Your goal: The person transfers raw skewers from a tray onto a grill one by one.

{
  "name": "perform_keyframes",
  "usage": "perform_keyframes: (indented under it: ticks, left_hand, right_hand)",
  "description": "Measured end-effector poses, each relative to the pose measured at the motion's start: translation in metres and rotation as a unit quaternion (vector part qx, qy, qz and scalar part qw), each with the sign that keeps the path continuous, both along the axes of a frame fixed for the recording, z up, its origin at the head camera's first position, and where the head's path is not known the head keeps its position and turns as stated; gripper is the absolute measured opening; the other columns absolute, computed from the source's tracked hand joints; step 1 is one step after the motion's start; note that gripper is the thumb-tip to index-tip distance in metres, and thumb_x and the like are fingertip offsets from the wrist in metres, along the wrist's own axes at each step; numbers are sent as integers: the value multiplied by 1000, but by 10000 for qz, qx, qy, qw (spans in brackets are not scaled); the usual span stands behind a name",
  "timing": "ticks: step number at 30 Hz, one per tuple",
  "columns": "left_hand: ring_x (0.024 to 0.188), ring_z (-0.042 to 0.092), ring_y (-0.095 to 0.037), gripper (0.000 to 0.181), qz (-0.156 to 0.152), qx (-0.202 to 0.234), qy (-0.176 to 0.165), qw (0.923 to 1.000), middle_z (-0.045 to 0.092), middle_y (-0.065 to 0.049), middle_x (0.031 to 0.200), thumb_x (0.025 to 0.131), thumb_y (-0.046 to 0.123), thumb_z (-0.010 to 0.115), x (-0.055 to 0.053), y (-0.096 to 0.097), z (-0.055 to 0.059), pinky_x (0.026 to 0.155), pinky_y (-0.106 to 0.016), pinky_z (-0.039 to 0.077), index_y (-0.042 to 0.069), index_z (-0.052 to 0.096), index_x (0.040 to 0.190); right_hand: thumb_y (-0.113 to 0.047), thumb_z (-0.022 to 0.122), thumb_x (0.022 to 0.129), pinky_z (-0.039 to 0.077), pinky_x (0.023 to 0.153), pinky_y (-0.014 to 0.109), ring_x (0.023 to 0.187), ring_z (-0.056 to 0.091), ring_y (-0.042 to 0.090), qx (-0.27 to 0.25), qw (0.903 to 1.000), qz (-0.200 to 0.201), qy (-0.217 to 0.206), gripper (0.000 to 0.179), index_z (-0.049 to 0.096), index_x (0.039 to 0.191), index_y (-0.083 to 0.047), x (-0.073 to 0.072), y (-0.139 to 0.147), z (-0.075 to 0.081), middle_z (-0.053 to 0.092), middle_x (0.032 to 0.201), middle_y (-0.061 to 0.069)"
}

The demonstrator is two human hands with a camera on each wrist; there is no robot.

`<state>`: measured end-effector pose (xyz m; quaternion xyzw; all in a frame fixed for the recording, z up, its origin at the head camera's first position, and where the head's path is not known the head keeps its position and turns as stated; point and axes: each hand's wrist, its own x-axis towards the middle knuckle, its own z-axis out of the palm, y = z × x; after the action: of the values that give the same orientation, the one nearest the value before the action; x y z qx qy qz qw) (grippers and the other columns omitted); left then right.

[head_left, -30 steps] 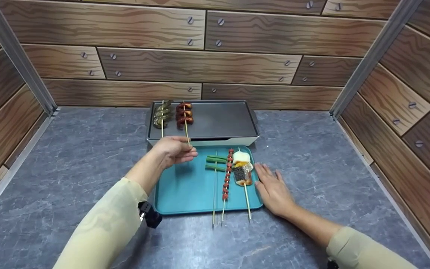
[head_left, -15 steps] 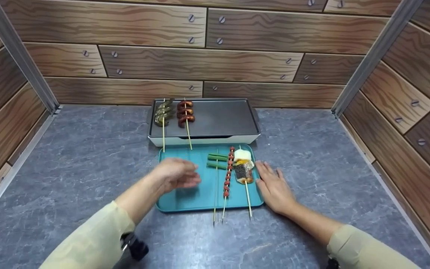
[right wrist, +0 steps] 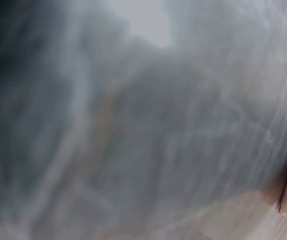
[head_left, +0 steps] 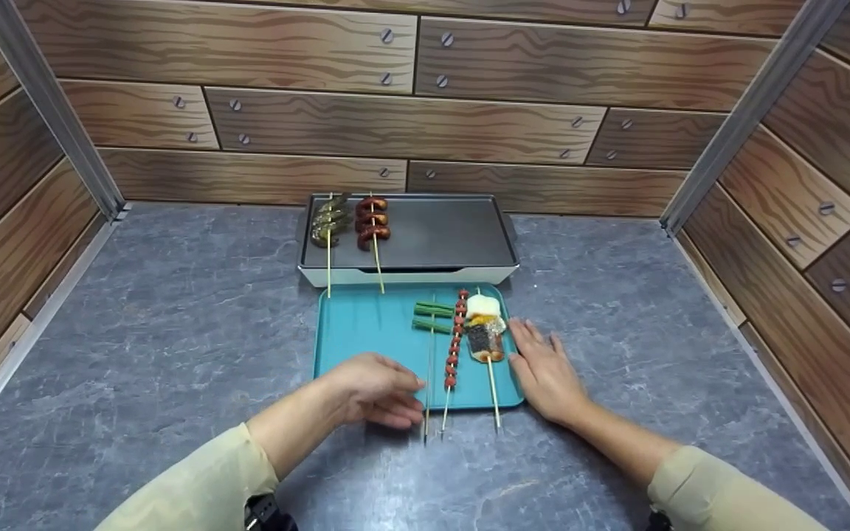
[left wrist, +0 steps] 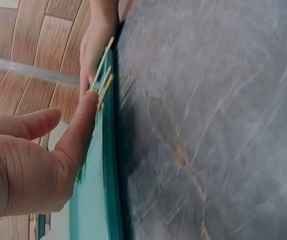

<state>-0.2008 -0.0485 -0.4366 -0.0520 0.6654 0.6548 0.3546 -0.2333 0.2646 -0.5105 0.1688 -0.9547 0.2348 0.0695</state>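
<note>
The left hand [head_left: 373, 389], relaxed and grasping nothing, was beside the green skewer [head_left: 431, 325], whose stick overhung the tray's [head_left: 362, 324] near edge; a careless push could tip it. The right hand [head_left: 549, 380] lay flat by the right edge.

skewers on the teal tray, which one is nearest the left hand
The green skewer, leftmost of the three; the red one and the white-topped one lie farther from the left hand.
</note>
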Motion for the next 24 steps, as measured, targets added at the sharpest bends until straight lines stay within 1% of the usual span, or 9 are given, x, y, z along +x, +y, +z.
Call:
perform_keyframes:
  ticks: [2, 5, 9, 11, 16, 20, 24]
  left_hand:
    - [88, 78, -31, 45, -149, -43, -43, 9999, 74, -29, 108, 103, 12, 69, 6, 2, 1, 81, -41, 66, -12, 56, 138]
    - [83, 78, -29, 41, -301, -71, -153, 9994, 75, -29, 105, 103, 12, 69, 13, 5, 2, 77, -40, 67, -9, 59, 136]
    - [76, 78, -27, 40, -361, -47, -316, 9988, 75, -30, 102, 102, 12, 70, 20, 9, 1, 72, -38, 67, -6, 60, 137]
    - [75, 78, -26, 42, -372, -52, -367, 9986, 75, -31, 102, 103, 11, 69, 21, 11, 0, 70, -37, 67, -6, 58, 140]
    - [76, 78, -29, 46, -255, -6, -349, 9991, 74, -32, 102, 103, 8, 68, 24, 15, -7, 69, -37, 67, -6, 54, 144]
    - [78, 79, -31, 43, -27, 195, -262, 9995, 74, -32, 101, 101, 3, 67, 27, 18, -13, 71, -39, 67, -7, 55, 141]
    - [78, 79, -30, 40, 204, 378, -237, 9988, 74, -30, 101, 99, -1, 67, 29, 20, -17, 72, -39, 67, -8, 56, 137]
  right_hand:
    - [-17, 47, 112, 11, 126, 69, 155, 31, 43, -1, 10000, -8, -41, 55, 36, 162, 3, 0, 0, 1, 39, 165, 21]
    - [-17, 48, 112, 11, 127, 69, 155, 32, 43, 1, 10000, -30, -29, 56, 36, 162, 3, 0, 1, 2, 39, 165, 21]
    - [-18, 48, 112, 11, 127, 69, 155, 33, 43, 1, 10000, -37, 33, 55, 37, 162, 3, -1, 1, 2, 39, 165, 21]
    - [-18, 48, 112, 11, 127, 69, 155, 32, 43, 16, 10000, -28, 24, 56, 37, 162, 3, -1, 2, 1, 39, 165, 21]
    - [-18, 47, 112, 11, 127, 69, 155, 31, 43, 23, 10000, -23, -52, 56, 35, 162, 3, 0, 1, 0, 38, 165, 21]
    - [-18, 47, 112, 11, 127, 69, 155, 31, 43, 27, 10000, -39, -64, 56, 35, 163, 3, 0, 1, 0, 38, 165, 21]
    - [-18, 47, 112, 10, 127, 68, 155, 31, 43, 39, 10000, -11, -62, 56, 35, 163, 3, 1, 0, 0, 37, 166, 22]
